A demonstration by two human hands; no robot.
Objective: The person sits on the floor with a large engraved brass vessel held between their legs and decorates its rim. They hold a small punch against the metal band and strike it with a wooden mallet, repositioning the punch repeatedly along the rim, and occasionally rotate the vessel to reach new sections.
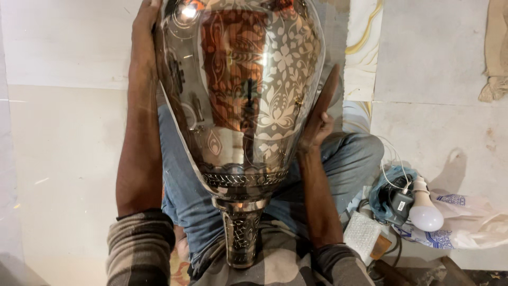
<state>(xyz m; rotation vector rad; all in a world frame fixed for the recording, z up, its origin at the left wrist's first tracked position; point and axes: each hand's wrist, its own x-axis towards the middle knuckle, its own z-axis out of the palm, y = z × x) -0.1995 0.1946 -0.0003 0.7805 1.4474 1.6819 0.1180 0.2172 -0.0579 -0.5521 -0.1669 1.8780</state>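
Observation:
A large shiny metal vase (241, 100) with engraved flower patterns lies over my lap, its narrow neck (242, 233) pointing toward my body. My left hand (144, 32) presses flat on the vase's left side near the top of the frame. On the right side, my right hand (319, 119) lies flat against the vase, fingers stretched along the metal. Both forearms run up either side of it. The far end of the vase is cut off by the top edge.
I sit on a pale tiled floor (63, 148) in blue jeans. To my right lie a white light bulb (425, 212), a black plug with white cable (398, 200), a plastic bag (471, 222) and a piece of bubble wrap (362, 233).

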